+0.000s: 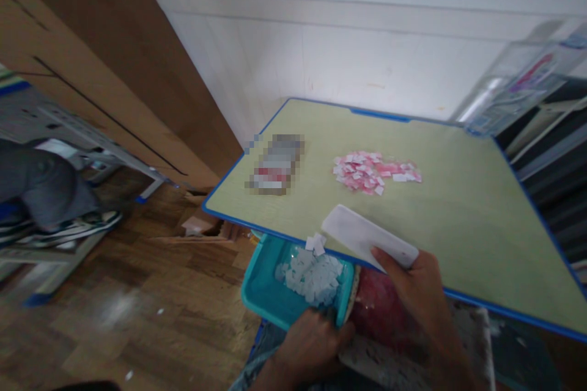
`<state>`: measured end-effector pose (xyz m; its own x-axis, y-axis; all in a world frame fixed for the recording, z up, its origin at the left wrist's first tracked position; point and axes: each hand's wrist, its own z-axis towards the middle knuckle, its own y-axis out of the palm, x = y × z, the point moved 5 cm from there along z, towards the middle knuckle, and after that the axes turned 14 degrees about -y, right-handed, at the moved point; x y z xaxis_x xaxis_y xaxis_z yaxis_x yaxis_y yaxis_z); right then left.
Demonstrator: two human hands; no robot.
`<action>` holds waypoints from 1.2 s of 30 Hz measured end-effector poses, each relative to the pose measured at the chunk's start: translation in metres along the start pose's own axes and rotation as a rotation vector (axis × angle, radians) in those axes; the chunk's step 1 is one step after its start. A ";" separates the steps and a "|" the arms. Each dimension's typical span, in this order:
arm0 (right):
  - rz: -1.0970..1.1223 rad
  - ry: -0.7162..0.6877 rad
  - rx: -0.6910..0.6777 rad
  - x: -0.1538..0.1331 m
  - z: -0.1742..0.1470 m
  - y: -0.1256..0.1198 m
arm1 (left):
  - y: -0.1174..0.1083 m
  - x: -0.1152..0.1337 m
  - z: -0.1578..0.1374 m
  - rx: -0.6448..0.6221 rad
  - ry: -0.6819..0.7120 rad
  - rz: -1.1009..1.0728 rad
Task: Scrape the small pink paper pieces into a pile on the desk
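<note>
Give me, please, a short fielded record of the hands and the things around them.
table: pale yellow-green, blue-edged
on table: loose pile of small pink-and-white pieces
right hand: holding a flat white oblong plate at the table's near edge
left hand: at the turquoise plastic tub's near rim; grip unclear
tub contents: small flat white pieces

Flat white rectangular strip (pixel 367 235) slanting along the near edge of the table (pixel 481 214); beside it, small white squares (pixel 315 244) at that edge, above a teal plastic basin (pixel 266 281) partly filled with similar white pieces (pixel 312 275)
</note>
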<state>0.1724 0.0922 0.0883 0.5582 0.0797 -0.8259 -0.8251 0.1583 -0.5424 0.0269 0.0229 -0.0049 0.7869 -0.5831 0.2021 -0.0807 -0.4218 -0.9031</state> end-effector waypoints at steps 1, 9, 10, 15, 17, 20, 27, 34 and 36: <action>0.000 -0.005 -0.008 -0.001 0.000 0.001 | 0.000 0.000 0.000 0.003 0.002 -0.003; -0.004 -0.020 -0.065 -0.008 -0.004 0.005 | 0.003 0.000 0.000 0.024 0.001 -0.025; -0.010 -0.018 -0.060 -0.008 -0.004 0.004 | 0.003 0.000 0.000 0.017 0.001 -0.026; -0.012 -0.030 -0.038 -0.009 -0.007 -0.001 | 0.005 0.000 0.000 -0.003 -0.003 -0.017; -0.025 -0.032 0.022 -0.007 -0.008 -0.010 | 0.006 -0.001 0.000 -0.001 -0.011 -0.019; -0.058 -0.035 0.182 0.007 -0.002 -0.038 | 0.009 -0.001 0.001 0.006 -0.015 -0.008; -0.215 -0.172 0.197 0.040 0.049 -0.093 | 0.007 0.000 0.001 -0.001 -0.002 0.003; -0.257 -0.222 0.002 0.044 0.075 -0.105 | 0.001 -0.001 0.002 0.003 -0.001 -0.004; -0.248 -0.209 0.031 0.044 0.073 -0.110 | 0.001 -0.001 0.003 0.006 -0.008 0.000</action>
<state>0.2945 0.1501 0.1227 0.7506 0.2346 -0.6177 -0.6602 0.2281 -0.7156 0.0280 0.0247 -0.0075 0.7918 -0.5774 0.1993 -0.0770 -0.4180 -0.9052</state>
